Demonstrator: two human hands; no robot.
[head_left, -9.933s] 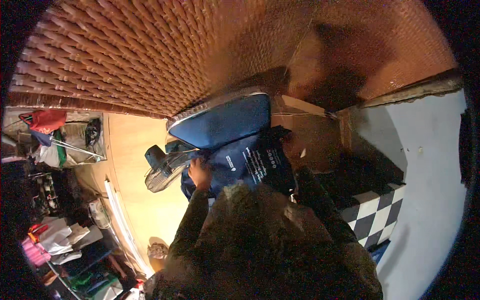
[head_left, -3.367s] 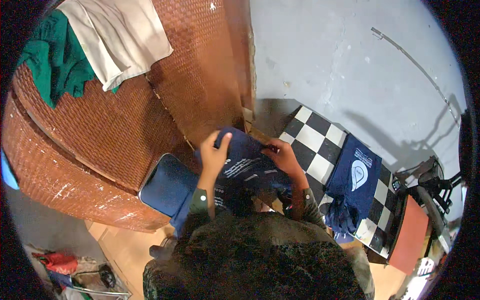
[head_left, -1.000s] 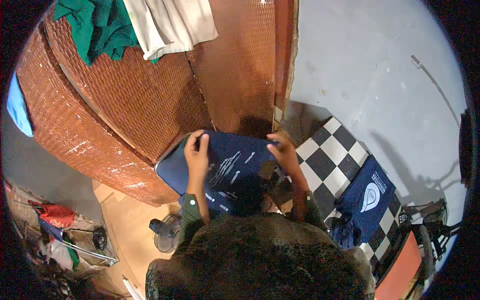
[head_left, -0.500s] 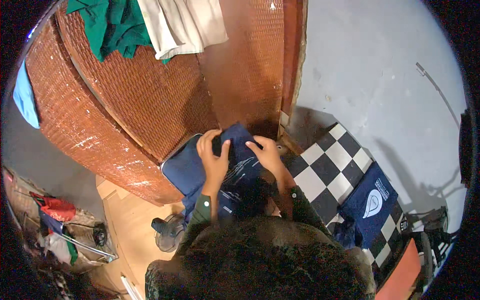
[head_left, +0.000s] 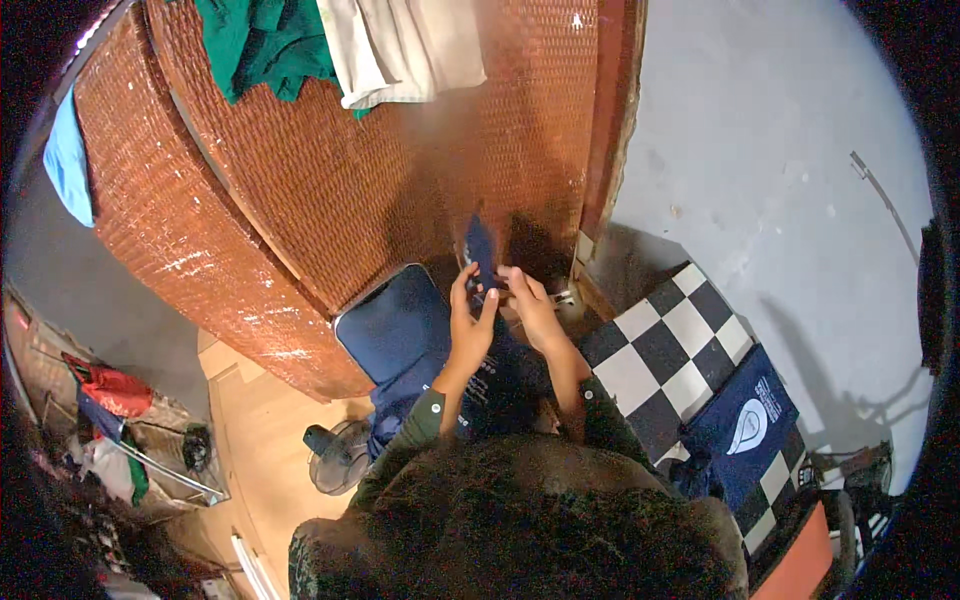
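Note:
Dark navy cloth with white print hangs from my hands down over my lap. My left hand pinches its upper part between thumb and fingers, and a narrow folded piece stands up above the fingertips. Close beside it, my right hand is closed with its fingertips against the cloth's edge, slightly blurred. What lies between the right fingertips is partly hidden. A blue padded seat back with a pale rim is just left of the cloth.
A brown woven cabinet stands ahead, with green cloth and cream cloth over it. A black-and-white checkered surface at right bears a printed navy cloth. A small fan sits at lower left.
Both hands have come closer together, and the navy cloth between them has turned from spread to a narrow edge. More of the blue seat back shows. The view has shifted slightly.

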